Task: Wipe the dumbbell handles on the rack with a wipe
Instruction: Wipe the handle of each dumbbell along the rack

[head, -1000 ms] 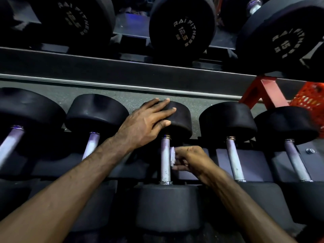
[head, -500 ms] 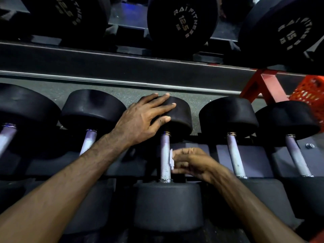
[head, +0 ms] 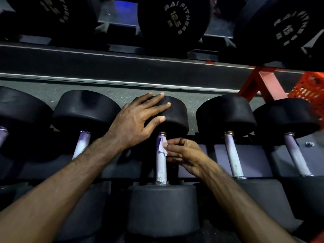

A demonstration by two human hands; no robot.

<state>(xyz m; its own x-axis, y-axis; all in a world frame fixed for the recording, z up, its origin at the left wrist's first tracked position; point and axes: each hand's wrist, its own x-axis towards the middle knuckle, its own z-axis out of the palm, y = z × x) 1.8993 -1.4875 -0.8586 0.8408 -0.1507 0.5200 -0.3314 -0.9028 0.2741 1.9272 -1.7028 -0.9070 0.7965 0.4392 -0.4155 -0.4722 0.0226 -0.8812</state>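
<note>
Several black dumbbells lie side by side on the lower rack, each with a silver handle. The middle dumbbell's handle runs from its far head down to its near head. My left hand rests flat on the far head, fingers spread and straight. My right hand pinches a small white wipe and presses it against the upper part of that handle from the right side.
Neighbouring handles stand to the left and right, and a further one at far right. An upper shelf holds larger dumbbells. A red rack brace and a red perforated crate sit at right.
My right hand has slid the wipe up the middle handle toward the far head. My left hand has stayed on the far head.
</note>
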